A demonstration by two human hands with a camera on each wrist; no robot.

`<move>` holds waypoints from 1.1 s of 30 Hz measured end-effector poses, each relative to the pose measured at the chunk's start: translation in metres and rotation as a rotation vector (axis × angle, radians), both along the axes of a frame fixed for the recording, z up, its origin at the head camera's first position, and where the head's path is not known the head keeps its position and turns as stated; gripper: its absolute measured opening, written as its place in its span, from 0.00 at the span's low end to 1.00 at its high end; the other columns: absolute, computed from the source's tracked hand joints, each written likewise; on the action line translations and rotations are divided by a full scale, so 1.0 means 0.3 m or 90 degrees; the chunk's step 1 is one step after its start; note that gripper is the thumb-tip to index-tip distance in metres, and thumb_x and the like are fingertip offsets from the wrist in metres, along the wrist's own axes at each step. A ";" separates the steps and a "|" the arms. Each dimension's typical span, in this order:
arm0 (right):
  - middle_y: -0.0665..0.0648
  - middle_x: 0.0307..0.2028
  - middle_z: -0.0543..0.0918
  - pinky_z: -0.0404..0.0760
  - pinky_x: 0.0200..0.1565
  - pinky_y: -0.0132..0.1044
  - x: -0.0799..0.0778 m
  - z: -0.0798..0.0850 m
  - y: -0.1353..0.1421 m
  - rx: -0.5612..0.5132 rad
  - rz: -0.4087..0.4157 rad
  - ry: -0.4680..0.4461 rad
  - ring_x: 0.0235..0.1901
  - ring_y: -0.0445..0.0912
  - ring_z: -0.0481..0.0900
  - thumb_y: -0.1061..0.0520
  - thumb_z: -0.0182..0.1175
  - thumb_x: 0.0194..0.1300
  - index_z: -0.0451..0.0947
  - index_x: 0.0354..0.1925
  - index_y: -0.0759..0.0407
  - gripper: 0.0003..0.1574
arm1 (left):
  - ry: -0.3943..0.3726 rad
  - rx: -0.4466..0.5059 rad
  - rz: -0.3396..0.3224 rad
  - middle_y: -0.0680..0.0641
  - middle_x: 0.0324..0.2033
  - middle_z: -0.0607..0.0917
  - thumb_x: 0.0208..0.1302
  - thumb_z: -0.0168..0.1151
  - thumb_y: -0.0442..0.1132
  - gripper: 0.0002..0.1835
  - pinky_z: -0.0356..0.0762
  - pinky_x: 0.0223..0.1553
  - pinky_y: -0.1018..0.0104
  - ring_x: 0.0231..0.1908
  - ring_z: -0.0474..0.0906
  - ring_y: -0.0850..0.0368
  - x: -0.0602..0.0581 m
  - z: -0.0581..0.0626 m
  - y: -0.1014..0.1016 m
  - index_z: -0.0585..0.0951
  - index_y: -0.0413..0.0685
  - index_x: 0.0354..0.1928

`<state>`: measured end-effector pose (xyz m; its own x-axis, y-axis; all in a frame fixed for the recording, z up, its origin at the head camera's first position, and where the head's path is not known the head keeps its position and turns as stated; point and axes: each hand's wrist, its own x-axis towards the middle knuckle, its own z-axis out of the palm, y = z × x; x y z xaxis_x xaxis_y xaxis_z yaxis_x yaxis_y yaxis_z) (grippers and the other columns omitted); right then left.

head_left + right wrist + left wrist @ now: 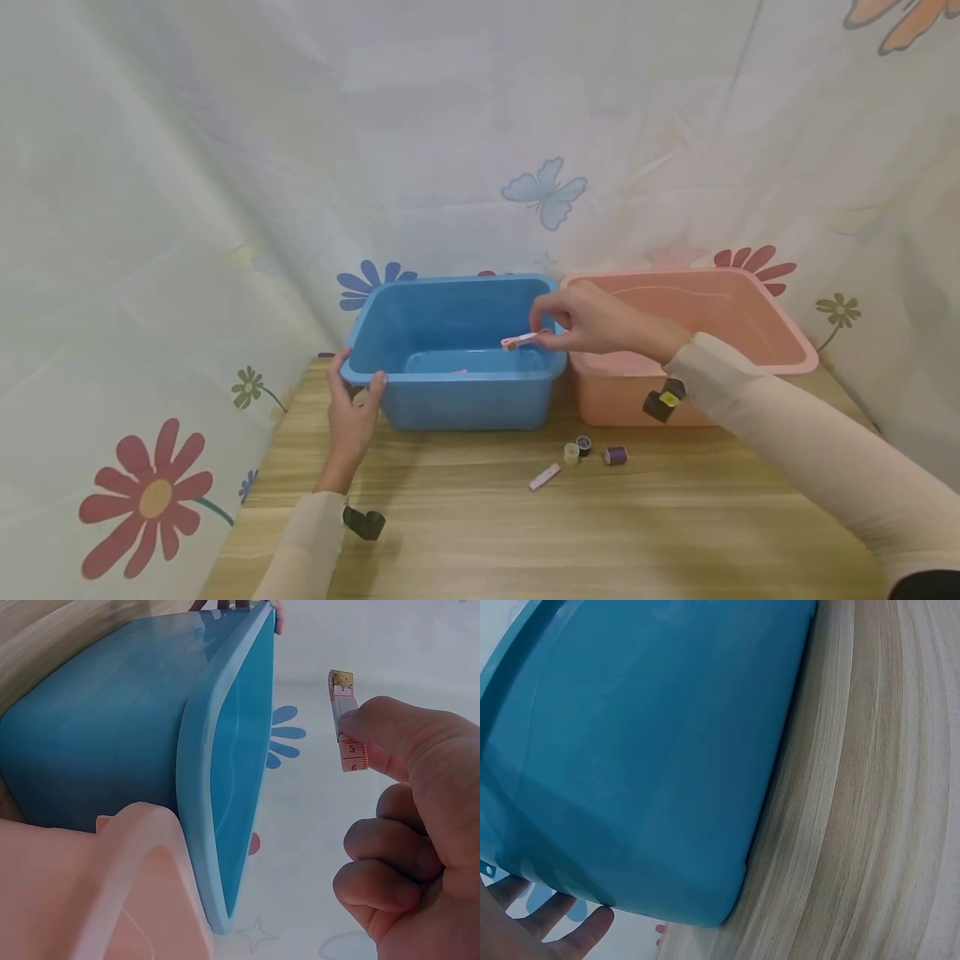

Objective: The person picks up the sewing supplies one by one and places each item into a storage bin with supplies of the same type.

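My right hand (592, 321) pinches a folded tape measure (525, 339) between thumb and forefinger, above the right part of the blue basin (465, 404). In the right wrist view, the tape measure (345, 720) shows a metal end, red numbers and a white band; the other fingers curl into the palm. My left hand (354, 412) holds the blue basin's front left corner, thumb at the front rim and fingers at the side. The left wrist view shows fingertips (585, 930) against the basin's outer wall. Just a sliver of something pink (459, 372) shows inside the basin.
A pink basin (806, 362) stands right beside the blue one. On the wooden table (480, 542) in front lie a purple thread spool (616, 455), a dark spool (583, 445), a pale yellow spool (572, 453) and a small whitish-pink strip (544, 477). A patterned curtain (450, 125) hangs behind.
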<state>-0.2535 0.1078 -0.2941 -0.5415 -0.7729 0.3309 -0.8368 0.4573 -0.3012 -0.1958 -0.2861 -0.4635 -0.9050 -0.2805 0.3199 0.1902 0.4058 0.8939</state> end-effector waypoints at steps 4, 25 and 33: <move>0.44 0.17 0.66 0.67 0.30 0.38 -0.011 0.000 -0.008 -0.011 0.005 -0.011 0.22 0.42 0.67 0.53 0.71 0.65 0.85 0.37 0.48 0.04 | -0.002 -0.001 0.002 0.44 0.76 0.62 0.73 0.60 0.58 0.39 0.70 0.62 0.34 0.69 0.67 0.38 0.000 0.000 0.000 0.52 0.72 0.78; 0.49 0.17 0.66 0.66 0.28 0.38 -0.114 -0.002 -0.117 -0.096 0.017 -0.088 0.20 0.45 0.65 0.52 0.69 0.67 0.83 0.37 0.46 0.03 | 0.000 0.005 0.005 0.44 0.77 0.61 0.73 0.62 0.55 0.39 0.72 0.61 0.36 0.68 0.67 0.38 -0.004 -0.003 0.000 0.53 0.69 0.78; 0.52 0.22 0.71 0.70 0.31 0.39 -0.141 -0.009 -0.164 -0.129 -0.002 -0.120 0.25 0.48 0.70 0.53 0.69 0.66 0.82 0.38 0.47 0.04 | -0.012 0.013 -0.007 0.34 0.76 0.60 0.76 0.58 0.49 0.38 0.68 0.63 0.32 0.68 0.65 0.31 0.059 0.103 0.054 0.51 0.52 0.79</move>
